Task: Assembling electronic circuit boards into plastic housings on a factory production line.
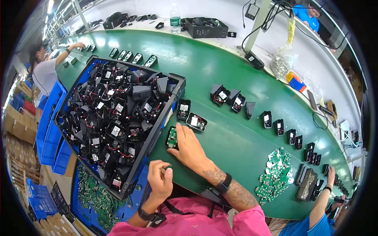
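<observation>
Right hand point(189, 147) fingers spread flat on black housing point(172, 137), left hand point(159, 181) pinching small green part point(168, 167)

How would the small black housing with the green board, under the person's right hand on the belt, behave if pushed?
The housing with the green board looks small and flat-bottomed, so it would probably slide on the smooth green belt, not roll. It looks like rigid plastic, probably light. The right hand rests on it.

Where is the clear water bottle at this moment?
In the head view, the water bottle stands at the far edge of the green conveyor belt, just left of a black tray.
</observation>
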### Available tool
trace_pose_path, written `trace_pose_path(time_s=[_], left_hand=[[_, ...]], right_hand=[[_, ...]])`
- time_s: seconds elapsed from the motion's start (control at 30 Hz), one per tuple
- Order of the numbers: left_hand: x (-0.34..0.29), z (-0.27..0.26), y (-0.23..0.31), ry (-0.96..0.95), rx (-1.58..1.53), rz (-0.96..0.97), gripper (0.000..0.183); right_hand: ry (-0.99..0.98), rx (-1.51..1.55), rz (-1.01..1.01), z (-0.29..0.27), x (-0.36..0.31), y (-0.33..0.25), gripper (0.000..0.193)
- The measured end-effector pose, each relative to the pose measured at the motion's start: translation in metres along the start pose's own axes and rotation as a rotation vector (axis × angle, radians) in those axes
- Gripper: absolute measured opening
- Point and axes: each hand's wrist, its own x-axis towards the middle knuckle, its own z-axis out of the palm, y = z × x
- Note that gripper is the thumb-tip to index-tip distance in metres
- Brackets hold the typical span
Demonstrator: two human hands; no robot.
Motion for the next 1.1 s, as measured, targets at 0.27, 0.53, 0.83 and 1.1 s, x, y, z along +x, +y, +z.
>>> trace_pose_path(time_s=[0.27,0.53,0.83,1.1], left_hand=[[-0.004,0.010,0.000,-0.129,-0.098,-0.004,0.004],[0.011,0.040,0.031,-0.367,-0.355,0.021,0.007],[0.039,0.055,0.037,-0.504,-0.945,-0.680,0.045],[0.030,0.060,0.029,-0.631,-1.061,-0.846,0.039]], right_hand=[[0.395,-0.403,-0.021,-0.083,0.020,0.040,0.049],[0.200,-0.780,0.165,-0.099,0.080,0.118,0.087],[-0.046,-0.286,-0.043,-0.138,-0.007,0.038,0.085],[0.163,-0.264,-0.066,-0.134,0.048,0.070,0.062]])
